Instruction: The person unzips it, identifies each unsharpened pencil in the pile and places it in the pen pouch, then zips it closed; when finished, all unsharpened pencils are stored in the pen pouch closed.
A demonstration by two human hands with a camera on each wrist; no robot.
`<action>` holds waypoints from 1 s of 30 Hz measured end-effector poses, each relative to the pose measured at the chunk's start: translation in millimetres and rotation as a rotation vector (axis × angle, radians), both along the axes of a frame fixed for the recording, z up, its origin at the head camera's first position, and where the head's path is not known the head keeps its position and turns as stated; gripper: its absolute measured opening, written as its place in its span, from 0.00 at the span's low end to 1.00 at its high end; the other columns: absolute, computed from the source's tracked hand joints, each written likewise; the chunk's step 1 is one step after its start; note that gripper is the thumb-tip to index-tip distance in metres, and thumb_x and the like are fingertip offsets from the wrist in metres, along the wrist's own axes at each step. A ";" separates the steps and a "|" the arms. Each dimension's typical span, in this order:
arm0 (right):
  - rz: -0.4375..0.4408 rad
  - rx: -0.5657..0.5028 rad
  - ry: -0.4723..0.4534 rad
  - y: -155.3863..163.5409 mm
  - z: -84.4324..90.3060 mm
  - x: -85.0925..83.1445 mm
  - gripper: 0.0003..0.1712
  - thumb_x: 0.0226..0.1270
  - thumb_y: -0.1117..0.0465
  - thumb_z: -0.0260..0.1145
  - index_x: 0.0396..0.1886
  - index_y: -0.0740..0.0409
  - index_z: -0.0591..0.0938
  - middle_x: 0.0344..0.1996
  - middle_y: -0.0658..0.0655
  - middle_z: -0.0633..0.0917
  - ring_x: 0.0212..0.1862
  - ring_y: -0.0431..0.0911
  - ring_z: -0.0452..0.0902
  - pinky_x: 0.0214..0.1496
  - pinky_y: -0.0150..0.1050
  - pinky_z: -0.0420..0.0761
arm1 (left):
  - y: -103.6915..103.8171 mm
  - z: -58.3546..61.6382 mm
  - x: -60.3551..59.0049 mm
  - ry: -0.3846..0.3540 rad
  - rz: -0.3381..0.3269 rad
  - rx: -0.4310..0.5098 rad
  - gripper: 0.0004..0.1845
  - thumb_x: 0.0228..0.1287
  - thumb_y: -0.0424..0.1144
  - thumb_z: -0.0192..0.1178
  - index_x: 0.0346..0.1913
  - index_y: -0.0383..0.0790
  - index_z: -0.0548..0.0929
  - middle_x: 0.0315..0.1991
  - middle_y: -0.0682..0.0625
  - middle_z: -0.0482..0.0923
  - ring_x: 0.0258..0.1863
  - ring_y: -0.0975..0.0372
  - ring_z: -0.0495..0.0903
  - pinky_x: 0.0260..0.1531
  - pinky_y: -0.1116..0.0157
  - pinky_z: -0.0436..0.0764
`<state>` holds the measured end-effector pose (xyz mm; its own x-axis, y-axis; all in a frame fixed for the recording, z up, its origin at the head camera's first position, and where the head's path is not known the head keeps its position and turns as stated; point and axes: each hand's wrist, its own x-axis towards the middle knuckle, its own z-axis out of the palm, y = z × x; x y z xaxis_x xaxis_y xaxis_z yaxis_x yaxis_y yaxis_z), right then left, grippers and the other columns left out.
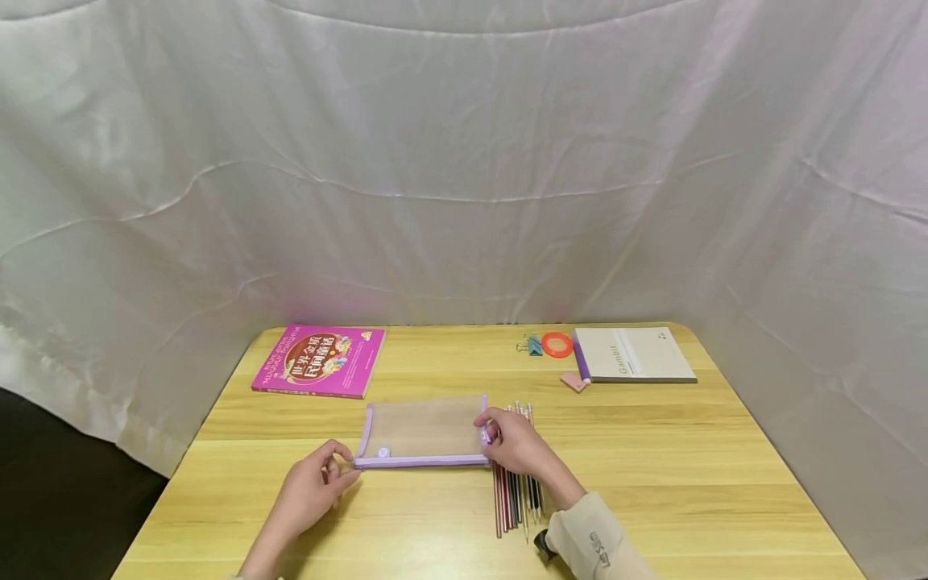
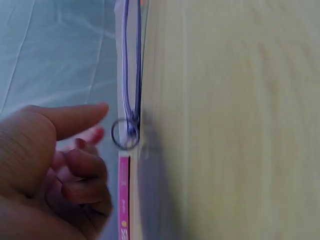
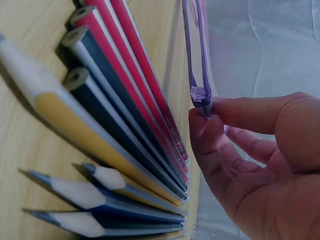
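Right hand (image 1: 516,441) pinches the pouch (image 1: 424,433) zip end (pencils (image 1: 516,483) just beside); left hand (image 1: 313,483), fingers loosely curled, should steady its corner.

Even soft light, bright overall; head view sharp, slight barrel bend at edges, faint purple cast on the cloth (image 1: 464,161). Left wrist view blurry, table (image 2: 230,120) smeared. Right wrist view sharper, pencils (image 3: 100,115) throw soft shadows
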<state>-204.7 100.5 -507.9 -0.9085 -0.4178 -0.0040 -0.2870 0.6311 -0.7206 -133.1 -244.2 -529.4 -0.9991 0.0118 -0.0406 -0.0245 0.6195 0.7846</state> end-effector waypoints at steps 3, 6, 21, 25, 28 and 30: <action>0.007 -0.013 -0.009 -0.5 1.5 -0.1 0.23 0.57 0.76 0.68 0.54 0.65 0.82 0.32 0.54 0.81 0.29 0.40 0.71 0.30 0.31 0.73 | 11.5 -0.3 -5.6 0.096 -0.082 -0.009 0.14 0.59 0.33 0.76 0.44 0.46 0.83 0.24 0.55 0.72 0.20 0.68 0.69 0.21 0.72 0.70; 0.016 -0.020 -0.018 -0.6 1.5 -0.7 0.22 0.58 0.76 0.68 0.55 0.66 0.81 0.32 0.54 0.81 0.29 0.40 0.72 0.30 0.31 0.73 | 25.1 -3.0 -13.4 0.201 -0.210 -0.034 0.19 0.54 0.32 0.78 0.46 0.47 0.83 0.32 0.56 0.77 0.31 0.67 0.75 0.33 0.68 0.80; 0.032 -0.038 -0.056 -3.6 0.8 -0.9 0.23 0.59 0.76 0.69 0.56 0.65 0.81 0.33 0.54 0.81 0.30 0.41 0.73 0.32 0.32 0.75 | 53.2 -8.8 -33.7 0.301 -0.296 -0.208 0.15 0.61 0.31 0.72 0.48 0.49 0.85 0.39 0.58 0.82 0.40 0.65 0.81 0.44 0.63 0.83; 0.035 -0.049 -0.076 -4.2 1.7 -1.2 0.24 0.61 0.74 0.69 0.58 0.64 0.81 0.35 0.55 0.82 0.30 0.41 0.74 0.32 0.31 0.76 | 51.7 -7.3 -34.9 0.285 -0.317 -0.239 0.08 0.67 0.33 0.69 0.42 0.51 0.86 0.34 0.63 0.80 0.35 0.71 0.76 0.38 0.68 0.79; 0.038 -0.057 -0.094 -4.9 2.2 -1.4 0.24 0.63 0.73 0.68 0.60 0.62 0.81 0.38 0.56 0.83 0.32 0.42 0.76 0.31 0.32 0.77 | 50.5 -5.8 -36.2 0.279 -0.340 -0.271 0.07 0.69 0.34 0.67 0.40 0.52 0.85 0.32 0.64 0.78 0.33 0.72 0.73 0.35 0.69 0.76; 0.035 -0.062 -0.104 -4.8 2.6 -1.5 0.24 0.65 0.72 0.68 0.62 0.62 0.80 0.40 0.57 0.83 0.33 0.42 0.77 0.31 0.33 0.78 | 49.7 -4.9 -36.8 0.267 -0.364 -0.280 0.06 0.70 0.34 0.66 0.40 0.51 0.84 0.32 0.64 0.77 0.32 0.72 0.72 0.34 0.68 0.75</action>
<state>-206.2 95.6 -505.3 -0.8894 -0.4516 -0.0706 -0.2296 0.5749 -0.7853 -169.9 -194.6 -534.3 -0.9083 0.3852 0.1632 0.4093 0.7372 0.5377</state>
